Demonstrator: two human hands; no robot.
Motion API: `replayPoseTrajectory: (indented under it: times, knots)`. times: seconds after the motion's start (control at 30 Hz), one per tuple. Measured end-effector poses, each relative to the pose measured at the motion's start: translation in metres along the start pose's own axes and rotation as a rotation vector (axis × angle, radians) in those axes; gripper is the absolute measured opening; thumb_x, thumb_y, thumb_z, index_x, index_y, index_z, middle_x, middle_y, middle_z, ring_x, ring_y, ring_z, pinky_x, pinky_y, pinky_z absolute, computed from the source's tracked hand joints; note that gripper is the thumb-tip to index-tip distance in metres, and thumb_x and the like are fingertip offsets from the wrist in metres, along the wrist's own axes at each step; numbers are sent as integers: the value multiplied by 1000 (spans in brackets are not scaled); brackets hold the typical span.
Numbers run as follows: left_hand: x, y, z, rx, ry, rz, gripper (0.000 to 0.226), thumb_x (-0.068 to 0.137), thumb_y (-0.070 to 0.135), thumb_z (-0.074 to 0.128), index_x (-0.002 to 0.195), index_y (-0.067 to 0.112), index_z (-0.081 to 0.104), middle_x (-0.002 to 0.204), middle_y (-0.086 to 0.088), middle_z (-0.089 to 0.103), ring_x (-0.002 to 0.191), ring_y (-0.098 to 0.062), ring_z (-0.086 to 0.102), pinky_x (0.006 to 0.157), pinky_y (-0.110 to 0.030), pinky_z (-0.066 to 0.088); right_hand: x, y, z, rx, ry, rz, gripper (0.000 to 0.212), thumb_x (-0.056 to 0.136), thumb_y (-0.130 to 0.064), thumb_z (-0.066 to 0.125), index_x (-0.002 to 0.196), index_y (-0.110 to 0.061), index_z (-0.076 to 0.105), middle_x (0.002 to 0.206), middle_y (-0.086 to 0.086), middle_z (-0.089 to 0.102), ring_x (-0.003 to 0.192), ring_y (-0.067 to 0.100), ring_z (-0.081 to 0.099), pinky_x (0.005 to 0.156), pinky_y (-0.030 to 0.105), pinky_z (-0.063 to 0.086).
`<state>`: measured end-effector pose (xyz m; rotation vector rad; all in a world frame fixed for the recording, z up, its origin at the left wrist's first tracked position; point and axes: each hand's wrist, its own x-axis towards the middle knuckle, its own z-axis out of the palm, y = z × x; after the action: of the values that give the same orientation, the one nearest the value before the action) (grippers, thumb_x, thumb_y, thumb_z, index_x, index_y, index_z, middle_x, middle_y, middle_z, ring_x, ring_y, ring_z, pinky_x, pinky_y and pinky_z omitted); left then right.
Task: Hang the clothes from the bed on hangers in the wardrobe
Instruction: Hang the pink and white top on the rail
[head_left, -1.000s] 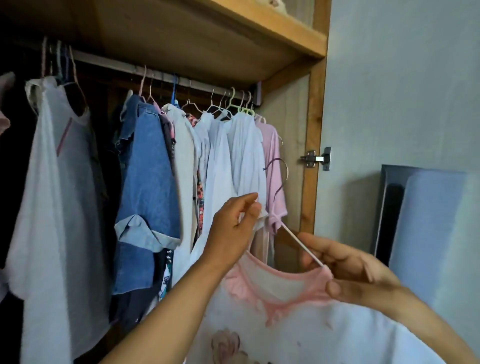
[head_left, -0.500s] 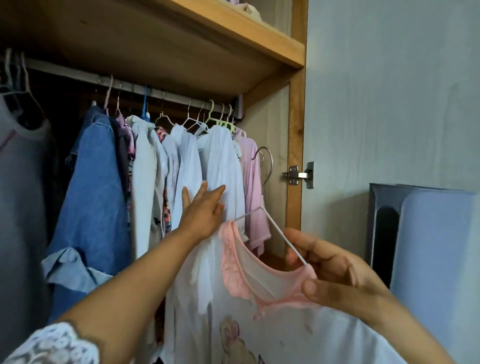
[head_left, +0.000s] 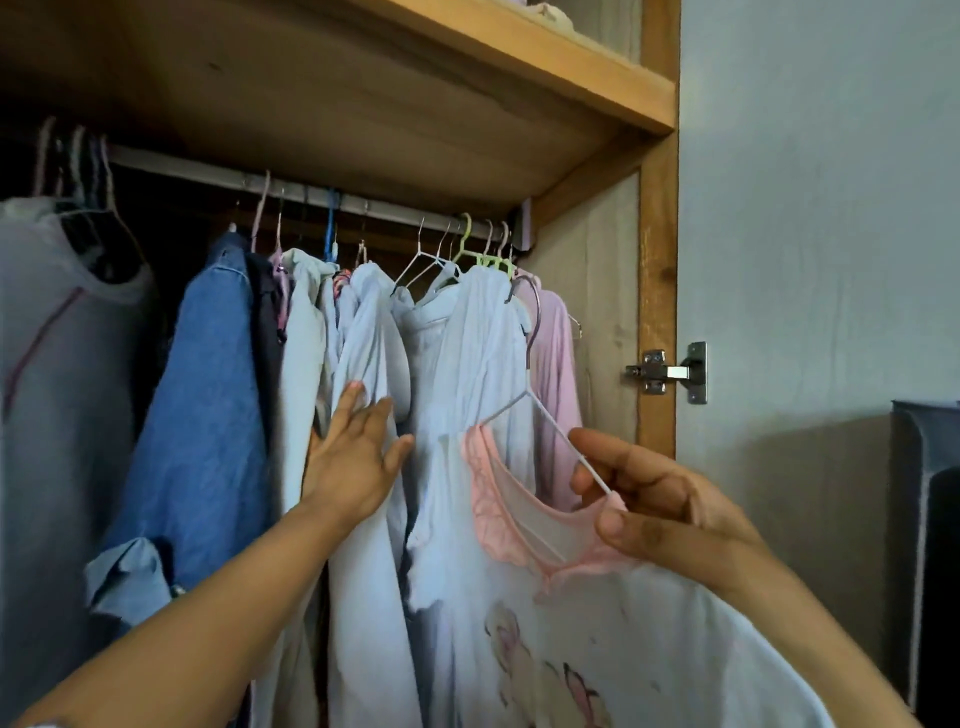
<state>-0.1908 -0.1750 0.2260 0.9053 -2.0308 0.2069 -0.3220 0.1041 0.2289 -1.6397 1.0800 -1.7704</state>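
A white top with a pink lace collar (head_left: 571, 597) hangs on a thin white hanger (head_left: 535, 400), whose hook reaches up in front of the hung clothes, below the wardrobe rail (head_left: 363, 200). My right hand (head_left: 660, 504) pinches the hanger's right arm together with the collar. My left hand (head_left: 358, 452) lies flat with straight fingers against the pale hung shirts (head_left: 467, 364), pressing on them. A denim shirt (head_left: 208, 415) and a pink top (head_left: 556, 374) hang on the same rail.
A wooden shelf (head_left: 519, 57) runs above the rail. The wardrobe's right side panel (head_left: 657, 291) carries a metal hinge (head_left: 670, 371). A grey wall and a dark grey object (head_left: 924, 545) stand at the right. A grey garment (head_left: 57, 415) hangs far left.
My left hand let go of the hanger's hook, moved left and flattened against the hung shirts. My right hand raised the hanger with the top closer to the rail.
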Motion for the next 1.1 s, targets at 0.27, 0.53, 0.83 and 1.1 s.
replayPoseTrajectory:
  times: [0.27,0.53,0.83,1.1]
  knots:
    - [18,0,-24,-253,207,227,64,87,53,31,139,18,42,131,-2,54,122,-20,43,98,-30,29,88,-12,23,-39,54,-126,100,28,-35,94,118,-11,58,88,0,67,81,6,64,66,17,52]
    - [82,14,-74,-424,314,517,45,91,33,42,134,21,48,132,5,53,120,-12,47,96,-27,40,157,-24,35,-143,58,-195,73,56,6,72,125,-4,50,87,3,62,76,-1,62,70,11,50]
    - [144,-13,-75,-208,177,484,54,90,51,23,128,24,49,114,4,62,116,-16,49,106,-29,20,239,-11,30,-207,23,-195,63,73,14,65,131,2,43,82,1,56,64,-2,57,63,10,46]
    - [150,-41,-77,-374,398,421,38,90,51,31,104,28,57,72,15,59,74,-6,55,69,-37,48,304,-13,20,-194,-20,-252,42,81,18,54,113,-10,51,82,2,55,61,-1,59,63,12,48]
